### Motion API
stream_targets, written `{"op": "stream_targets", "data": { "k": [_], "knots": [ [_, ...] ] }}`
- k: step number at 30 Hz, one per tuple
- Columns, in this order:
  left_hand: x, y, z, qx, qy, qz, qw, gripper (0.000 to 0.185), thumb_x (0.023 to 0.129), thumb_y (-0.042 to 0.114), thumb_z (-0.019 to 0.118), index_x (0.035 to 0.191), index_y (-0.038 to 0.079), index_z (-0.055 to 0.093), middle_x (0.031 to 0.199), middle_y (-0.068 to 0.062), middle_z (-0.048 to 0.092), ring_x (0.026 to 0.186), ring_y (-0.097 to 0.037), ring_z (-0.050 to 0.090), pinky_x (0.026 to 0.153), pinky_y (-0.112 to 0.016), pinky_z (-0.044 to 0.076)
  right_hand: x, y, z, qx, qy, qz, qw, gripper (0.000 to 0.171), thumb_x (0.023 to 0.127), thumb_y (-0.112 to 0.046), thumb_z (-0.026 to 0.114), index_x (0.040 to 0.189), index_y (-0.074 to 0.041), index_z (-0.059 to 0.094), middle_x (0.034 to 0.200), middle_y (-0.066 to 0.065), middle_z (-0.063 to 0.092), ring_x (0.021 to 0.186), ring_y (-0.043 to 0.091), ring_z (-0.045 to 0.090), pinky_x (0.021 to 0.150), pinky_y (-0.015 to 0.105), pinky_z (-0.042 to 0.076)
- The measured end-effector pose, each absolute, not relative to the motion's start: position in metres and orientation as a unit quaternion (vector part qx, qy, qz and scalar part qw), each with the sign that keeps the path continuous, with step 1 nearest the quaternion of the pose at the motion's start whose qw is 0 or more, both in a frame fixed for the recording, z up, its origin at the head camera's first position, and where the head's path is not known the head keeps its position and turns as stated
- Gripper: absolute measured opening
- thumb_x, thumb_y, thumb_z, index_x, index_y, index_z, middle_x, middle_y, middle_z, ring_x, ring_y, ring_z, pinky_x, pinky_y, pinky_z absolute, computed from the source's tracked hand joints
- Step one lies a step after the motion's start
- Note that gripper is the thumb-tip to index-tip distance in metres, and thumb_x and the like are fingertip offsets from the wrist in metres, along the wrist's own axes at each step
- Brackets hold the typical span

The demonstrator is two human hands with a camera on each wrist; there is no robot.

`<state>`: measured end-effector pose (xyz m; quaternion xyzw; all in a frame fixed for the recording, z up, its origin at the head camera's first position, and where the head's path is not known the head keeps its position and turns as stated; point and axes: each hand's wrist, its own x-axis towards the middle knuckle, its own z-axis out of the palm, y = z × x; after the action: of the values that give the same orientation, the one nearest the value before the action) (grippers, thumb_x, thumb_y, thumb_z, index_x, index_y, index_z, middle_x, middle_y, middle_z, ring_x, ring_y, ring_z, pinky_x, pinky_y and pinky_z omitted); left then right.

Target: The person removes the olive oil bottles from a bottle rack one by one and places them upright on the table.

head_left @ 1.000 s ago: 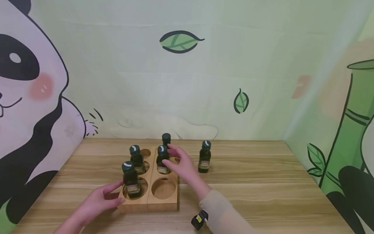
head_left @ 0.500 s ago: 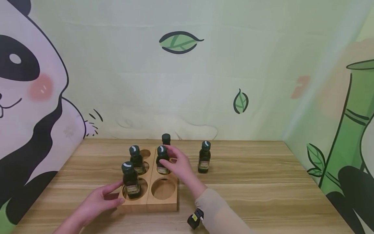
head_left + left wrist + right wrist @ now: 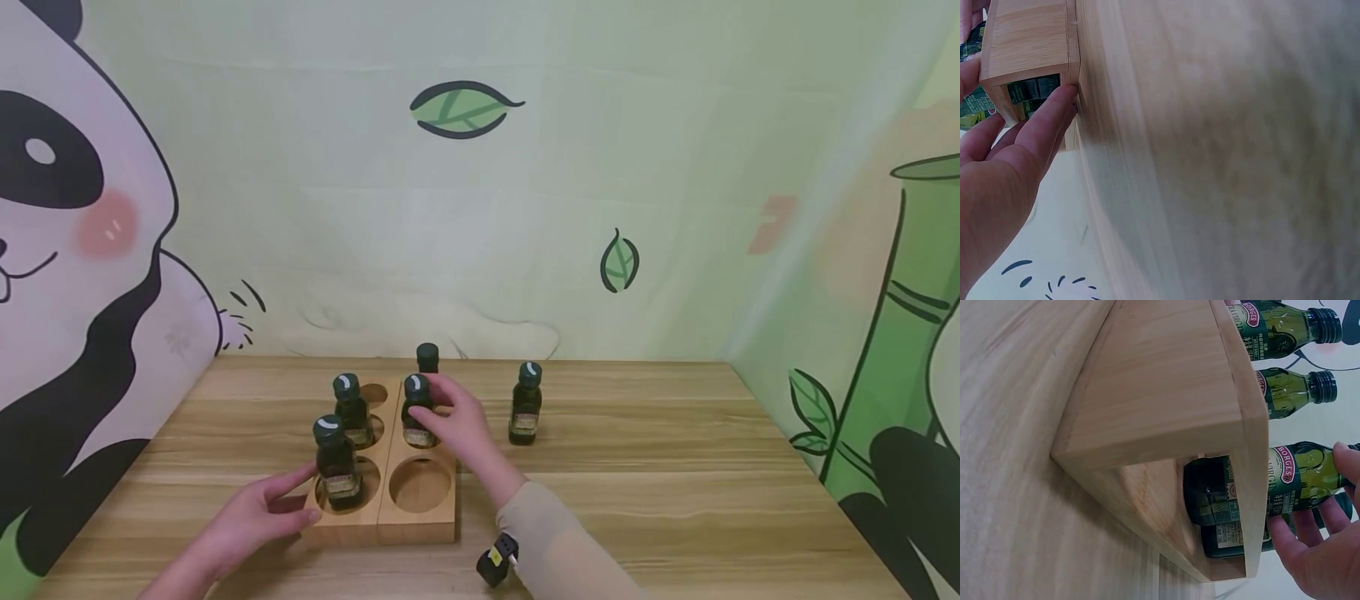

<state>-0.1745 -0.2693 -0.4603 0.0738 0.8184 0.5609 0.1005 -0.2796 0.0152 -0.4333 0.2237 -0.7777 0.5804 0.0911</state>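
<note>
Wood-grain tabletop [image 3: 637, 500]. Green bottle [image 3: 1300, 475] stood upright, long axis vertical, cap [image 3: 416, 384] up, midway along wooden rack [image 3: 416, 532]. Right hand [image 3: 459, 423] gripped it; left hand [image 3: 255, 512], fingers extended, rested against rack's near-left corner.

Dark-green bottles [image 3: 338, 471], light-tan rack [image 3: 416, 532]

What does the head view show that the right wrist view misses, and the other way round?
Only the head view: a lone bottle on the table right of the rack, two leaf prints, and the black device by the right sleeve.

Only the right wrist view: the rack's open side, with bottle bases visible inside, and readable BORGES labels.

Both: table, rack, its two left bottles, and the right hand holding a middle bottle. The left hand is plain from the head; a sliver in the wrist view may be it.
</note>
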Motion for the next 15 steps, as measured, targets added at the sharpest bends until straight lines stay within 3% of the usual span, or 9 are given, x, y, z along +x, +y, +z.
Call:
{"op": "stream_targets", "data": {
  "k": [7, 15],
  "knots": [
    [-0.1737, -0.2685, -0.4598, 0.068, 0.824, 0.554, 0.094, 0.073, 0.086, 0.015, 0.078, 0.145, -0.006, 0.041, 0.15, -0.032, 0.033, 0.119, -0.047, 0.056, 0.087, -0.038, 0.056, -0.2756, 0.0151, -0.4299, 0.184, -0.778, 0.597, 0.067, 0.043, 0.088, -0.012, 0.076, 0.129, -0.006, 0.063, 0.111, 0.012, 0.069, 0.106, 0.025, 0.064, 0.092, 0.042, 0.053],
    [-0.1739, -0.2686, -0.4601, 0.068, 0.821, 0.559, 0.095, 0.073, 0.086, 0.015, 0.077, 0.146, -0.007, 0.041, 0.151, -0.032, 0.032, 0.12, -0.047, 0.055, 0.087, -0.038, 0.056, -0.2722, 0.0168, -0.4303, 0.186, -0.77, 0.605, 0.078, 0.042, 0.086, -0.008, 0.077, 0.126, -0.004, 0.064, 0.108, 0.011, 0.069, 0.104, 0.025, 0.064, 0.089, 0.035, 0.055]
  ]
}}
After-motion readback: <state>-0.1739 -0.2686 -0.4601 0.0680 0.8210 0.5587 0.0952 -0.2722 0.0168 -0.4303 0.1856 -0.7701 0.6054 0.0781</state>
